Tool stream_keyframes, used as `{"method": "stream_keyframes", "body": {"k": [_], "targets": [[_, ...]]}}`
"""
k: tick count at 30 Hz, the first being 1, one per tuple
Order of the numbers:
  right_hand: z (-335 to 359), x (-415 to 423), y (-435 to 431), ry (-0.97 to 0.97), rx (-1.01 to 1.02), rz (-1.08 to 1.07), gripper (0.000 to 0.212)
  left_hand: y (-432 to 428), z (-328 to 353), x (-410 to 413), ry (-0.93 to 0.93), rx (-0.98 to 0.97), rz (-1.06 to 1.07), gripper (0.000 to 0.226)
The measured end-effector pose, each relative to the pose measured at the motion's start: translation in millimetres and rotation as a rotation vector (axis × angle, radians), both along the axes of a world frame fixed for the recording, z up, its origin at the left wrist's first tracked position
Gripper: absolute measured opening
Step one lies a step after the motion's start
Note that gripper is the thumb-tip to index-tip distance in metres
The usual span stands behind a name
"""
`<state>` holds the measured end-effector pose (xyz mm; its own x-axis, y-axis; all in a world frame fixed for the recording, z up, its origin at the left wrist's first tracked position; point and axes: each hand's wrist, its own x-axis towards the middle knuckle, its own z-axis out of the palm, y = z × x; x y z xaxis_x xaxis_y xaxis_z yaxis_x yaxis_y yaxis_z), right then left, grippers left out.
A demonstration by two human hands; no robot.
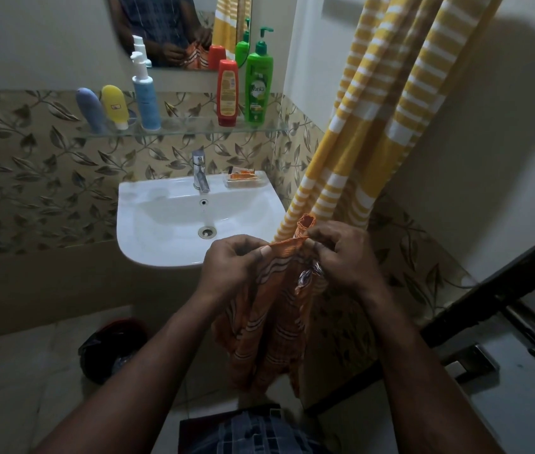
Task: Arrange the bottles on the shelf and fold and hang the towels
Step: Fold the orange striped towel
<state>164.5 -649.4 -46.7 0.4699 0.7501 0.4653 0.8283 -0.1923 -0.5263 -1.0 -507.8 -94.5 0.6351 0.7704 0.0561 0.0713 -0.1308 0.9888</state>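
Observation:
An orange patterned towel (269, 326) hangs down in front of me, below the sink's front edge. My left hand (231, 267) pinches its top edge on the left and my right hand (341, 253) pinches it on the right, a bunched corner sticking up between them. A yellow-and-white striped towel (374, 119) hangs on the right wall. On the glass shelf (187, 129) stand a blue-grey tube (91, 109), a yellow tube (114, 106), a white-and-blue pump bottle (145, 96), a red bottle (227, 93) and a green pump bottle (259, 83).
A white sink (148, 224) with a chrome tap (200, 172) and a soap dish (246, 180) sits under the shelf. A mirror (168, 27) hangs above. A dark bin (109, 348) stands on the floor at left. A dark door edge with a metal latch (469, 362) is at right.

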Motion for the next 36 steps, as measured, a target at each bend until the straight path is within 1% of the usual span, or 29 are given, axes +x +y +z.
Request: {"method": "stream_keyframes", "body": {"k": [2, 4, 5, 7, 9, 11, 13, 15, 17, 19, 21, 23, 25, 27, 29, 30, 33, 34, 36], "targets": [[-0.1, -0.8, 0.5, 0.006, 0.007, -0.006, 0.014, -0.2, 1.8, -0.3, -0.055, -0.135, 0.013, 0.012], [-2.0, -1.0, 2.1, -0.002, 0.007, -0.016, 0.015, 0.8, 2.3, -0.5, -0.081, -0.201, 0.018, 0.013], [-4.2, -0.4, 3.3, -0.011, -0.002, -0.033, 0.015, 0.8, 2.6, -0.2, -0.067, -0.183, 0.021, 0.012], [-7.3, -0.2, 5.4, -0.01, -0.054, -0.097, 0.017, -0.3, 4.4, 1.7, 0.007, -0.057, 0.036, 0.006], [-8.3, -5.7, 5.1, 0.023, -0.096, -0.11, 0.029, -1.3, 6.0, 4.2, 0.066, 0.047, 0.071, 0.005], [-7.9, -20.9, 5.4, 0.071, -0.077, -0.015, 0.044, -0.9, 7.5, 4.6, 0.083, 0.084, 0.072, 0.004], [-8.4, -37.4, 10.2, 0.114, -0.1, 0.076, 0.049, -0.7, 7.3, 3.2, 0.091, 0.137, 0.0, 0.004], [-10.6, -42.7, 18.1, 0.166, -0.185, 0.091, 0.043, -2.0, 5.6, 0.3, 0.095, 0.233, -0.057, 0.006], [-11.2, -38.1, 23.3, 0.204, -0.27, 0.057, 0.028, -1.3, 4.6, -3.3, 0.094, 0.261, -0.047, 0.008], [-11.1, -34.1, 23.7, 0.2, -0.312, 0.025, 0.013, 2.4, 3.5, -5.9, 0.117, 0.285, -0.02, 0.009], [-10.6, -33.5, 22.9, 0.192, -0.327, 0.022, 0.008, 4.1, 3.7, -7.9, 0.137, 0.309, -0.001, 0.01], [-10.0, -33.1, 21.3, 0.203, -0.267, -0.04, 0.01, 3.8, 5.6, -10.1, 0.15, 0.329, 0.053, 0.007], [-9.8, -27.6, 17.7, 0.23, -0.111, -0.189, 0.015, 5.6, 7.1, -13.2, 0.191, 0.321, 0.16, 0.007], [-9.0, -18.7, 10.7, 0.198, 0.016, -0.332, 0.016, 11.3, 6.5, -17.6, 0.26, 0.258, 0.311, 0.009], [-7.2, -16.0, 4.6, 0.137, 0.054, -0.377, 0.016, 18.1, 3.9, -22.5, 0.316, 0.196, 0.43, 0.01], [-6.0, -18.8, 4.4, 0.115, 0.04, -0.332, 0.017, 19.8, 2.6, -23.6, 0.33, 0.184, 0.453, 0.01], [-5.7, -44.2, 9.8, 0.122, -0.052, -0.04, 0.029, 14.0, 1.7, -21.1, 0.325, 0.18, 0.407, 0.01], [-7.3, -54.4, 12.9, 0.135, -0.077, 0.037, 0.033, 9.7, 2.6, -19.8, 0.303, 0.193, 0.351, 0.009], [-10.0, -66.3, 20.5, 0.16, -0.12, 0.12, 0.041, 1.8, 6.3, -19.7, 0.245, 0.253, 0.178, 0.006]]}}
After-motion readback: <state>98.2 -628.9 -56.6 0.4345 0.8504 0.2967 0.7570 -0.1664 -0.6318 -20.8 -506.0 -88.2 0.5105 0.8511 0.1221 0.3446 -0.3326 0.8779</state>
